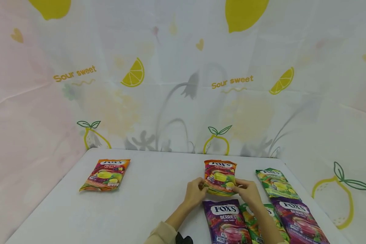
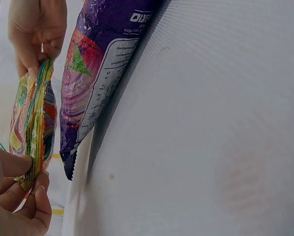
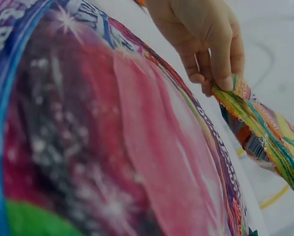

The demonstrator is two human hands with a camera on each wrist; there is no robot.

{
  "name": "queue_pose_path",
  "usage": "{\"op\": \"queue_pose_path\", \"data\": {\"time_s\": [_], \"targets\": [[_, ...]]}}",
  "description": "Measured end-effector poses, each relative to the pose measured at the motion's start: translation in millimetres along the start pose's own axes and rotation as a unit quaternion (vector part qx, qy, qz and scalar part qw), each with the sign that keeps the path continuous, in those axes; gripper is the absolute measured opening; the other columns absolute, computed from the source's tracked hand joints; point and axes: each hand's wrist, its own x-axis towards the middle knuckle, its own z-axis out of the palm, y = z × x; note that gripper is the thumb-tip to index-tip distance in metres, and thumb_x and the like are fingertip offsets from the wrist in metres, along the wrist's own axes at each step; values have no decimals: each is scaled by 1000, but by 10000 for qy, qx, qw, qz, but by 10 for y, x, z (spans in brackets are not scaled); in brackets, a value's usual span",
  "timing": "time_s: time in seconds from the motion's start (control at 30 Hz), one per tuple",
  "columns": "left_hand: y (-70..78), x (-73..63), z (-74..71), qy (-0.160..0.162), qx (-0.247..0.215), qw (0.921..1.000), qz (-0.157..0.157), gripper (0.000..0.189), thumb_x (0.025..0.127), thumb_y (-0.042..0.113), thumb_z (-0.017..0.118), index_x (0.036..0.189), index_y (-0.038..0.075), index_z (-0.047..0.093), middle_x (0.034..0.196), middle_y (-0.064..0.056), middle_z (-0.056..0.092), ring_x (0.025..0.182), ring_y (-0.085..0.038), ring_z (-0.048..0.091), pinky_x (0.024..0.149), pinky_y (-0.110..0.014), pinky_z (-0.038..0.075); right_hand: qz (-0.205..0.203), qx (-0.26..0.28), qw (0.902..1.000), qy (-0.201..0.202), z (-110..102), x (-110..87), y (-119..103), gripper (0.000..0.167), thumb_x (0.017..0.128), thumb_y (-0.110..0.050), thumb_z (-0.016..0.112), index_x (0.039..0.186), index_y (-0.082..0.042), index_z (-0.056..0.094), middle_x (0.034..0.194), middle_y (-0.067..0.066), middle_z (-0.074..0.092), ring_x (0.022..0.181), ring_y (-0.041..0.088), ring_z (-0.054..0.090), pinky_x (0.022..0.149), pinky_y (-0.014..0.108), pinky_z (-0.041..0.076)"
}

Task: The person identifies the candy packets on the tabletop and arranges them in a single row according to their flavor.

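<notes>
An orange-red bag of Fox's Fruits candy (image 1: 220, 176) is held up between both hands, its front facing the head camera. My left hand (image 1: 196, 194) pinches its lower left corner; my right hand (image 1: 248, 194) pinches the lower right corner. In the left wrist view, the left thumb and fingers (image 2: 26, 196) press the crimped bottom seam from both sides. Just nearer than this bag lies a purple Fox's Berries bag (image 1: 227, 220), which looms large in the right wrist view (image 3: 112, 132). Part of a green Fox's bag (image 1: 251, 225) is hidden under the right forearm.
Another orange-red Fruits bag (image 1: 106, 174) lies alone at the far left of the white table (image 1: 134, 210). Along the right edge are a green Fox's bag (image 1: 277, 184) and a second purple Berries bag (image 1: 300, 220). A lemon-printed cloth (image 1: 170, 112) hangs behind the table.
</notes>
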Motion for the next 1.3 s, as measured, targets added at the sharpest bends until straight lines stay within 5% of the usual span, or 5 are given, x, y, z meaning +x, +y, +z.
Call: {"op": "queue_pose_path", "data": {"time_s": [1.3], "targets": [[-188, -57, -501, 467, 387, 9980, 178, 12, 80, -7, 63, 92, -6, 64, 75, -10, 63, 66, -11, 54, 59, -20, 46, -193, 203, 9996, -47, 550, 66, -219, 35, 82, -1, 64, 116, 6, 62, 94, 15, 65, 76, 18, 54, 62, 29, 41]]}}
